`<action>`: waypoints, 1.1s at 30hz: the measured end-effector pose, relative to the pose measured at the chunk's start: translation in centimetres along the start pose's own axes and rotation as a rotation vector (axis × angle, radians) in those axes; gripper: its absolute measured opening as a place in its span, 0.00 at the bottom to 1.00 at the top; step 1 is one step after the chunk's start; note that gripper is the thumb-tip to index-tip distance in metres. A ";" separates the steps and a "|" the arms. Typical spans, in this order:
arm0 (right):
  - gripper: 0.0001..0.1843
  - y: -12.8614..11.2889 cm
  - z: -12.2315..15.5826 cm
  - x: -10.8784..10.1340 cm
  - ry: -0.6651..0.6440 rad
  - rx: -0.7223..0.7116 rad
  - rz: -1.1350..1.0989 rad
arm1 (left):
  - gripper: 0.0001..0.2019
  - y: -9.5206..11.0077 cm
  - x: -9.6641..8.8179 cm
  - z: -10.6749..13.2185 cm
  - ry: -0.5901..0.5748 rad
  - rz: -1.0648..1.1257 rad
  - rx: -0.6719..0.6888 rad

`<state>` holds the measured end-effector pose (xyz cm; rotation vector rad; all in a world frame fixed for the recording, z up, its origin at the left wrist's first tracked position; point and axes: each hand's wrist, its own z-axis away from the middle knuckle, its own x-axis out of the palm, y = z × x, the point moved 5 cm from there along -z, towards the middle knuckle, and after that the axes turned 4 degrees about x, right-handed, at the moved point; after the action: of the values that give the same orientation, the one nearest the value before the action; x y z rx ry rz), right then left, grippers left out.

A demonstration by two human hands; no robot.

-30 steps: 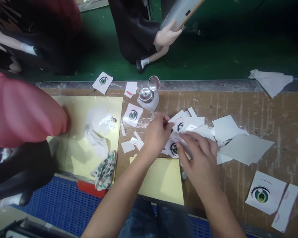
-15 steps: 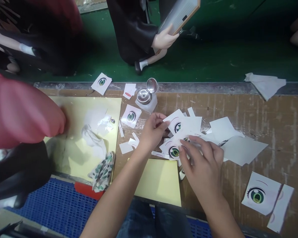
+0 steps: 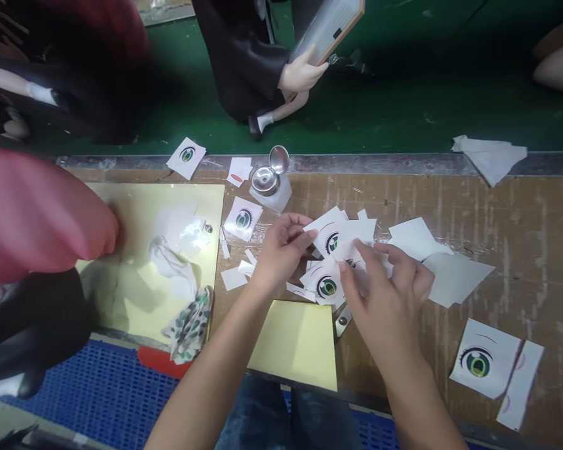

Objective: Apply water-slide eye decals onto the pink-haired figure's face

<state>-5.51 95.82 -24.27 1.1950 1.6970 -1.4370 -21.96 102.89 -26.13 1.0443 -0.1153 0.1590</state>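
Observation:
A loose pile of white paper squares (image 3: 415,240), several printed with a green cartoon eye, lies in the middle of the worn wooden bench (image 3: 520,231). My left hand (image 3: 281,250) pinches the near-left corner of one eye sheet (image 3: 329,232) at the pile's left edge. My right hand (image 3: 387,294) lies over the pile with fingers spread, fingertips pressing on the sheets beside a printed eye (image 3: 327,286). A small yellow sheet (image 3: 298,344) lies under my forearms at the bench's front edge.
A large yellow mat (image 3: 136,250) with crumpled film and a patterned cloth (image 3: 190,325) lies to the left. A small open metal tin (image 3: 268,178) stands at the back. Single eye prints lie at far left (image 3: 186,156) and near right (image 3: 485,357). A pink rounded object (image 3: 37,219) intrudes from the left.
Both hands have shifted slightly left over the pile. My left hand has lifted the corner of an eye sheet; my right hand has slid up onto the sheets, uncovering a printed eye.

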 end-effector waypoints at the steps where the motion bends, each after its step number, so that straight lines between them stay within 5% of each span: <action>1: 0.21 0.3 -0.1 -0.1 0.013 0.014 -0.004 | 0.04 0.0 0.0 0.0 0.002 -0.003 0.001; 8: 0.15 1.2 -1.3 -0.4 -0.033 0.035 -0.049 | 0.06 -0.5 -0.1 -0.4 0.037 -0.052 0.019; 18: 0.12 2.4 1.0 -0.7 -0.127 0.049 -0.077 | 0.13 -2.0 -1.3 -0.1 0.064 -0.314 0.142; 21: 0.15 2.8 1.0 -0.9 -0.088 0.111 -0.181 | 0.11 -1.2 -0.2 1.8 0.011 -0.454 0.256; 27: 0.43 3.1 1.0 -1.6 -0.044 0.173 -0.501 | 0.05 1.4 4.3 7.5 -0.264 -0.684 0.707; 31: 0.39 3.8 0.8 -2.6 -0.073 0.125 -0.557 | 0.07 1.4 4.9 9.0 -0.357 -0.762 0.848; 33: 0.29 4.3 0.6 -3.1 -0.076 0.098 -0.526 | 0.11 1.4 4.6 8.9 -0.418 -0.730 0.869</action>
<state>-0.37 94.47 -23.53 0.7533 1.9971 -1.8622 -17.88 96.21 -19.74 1.9062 -0.0303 -0.7401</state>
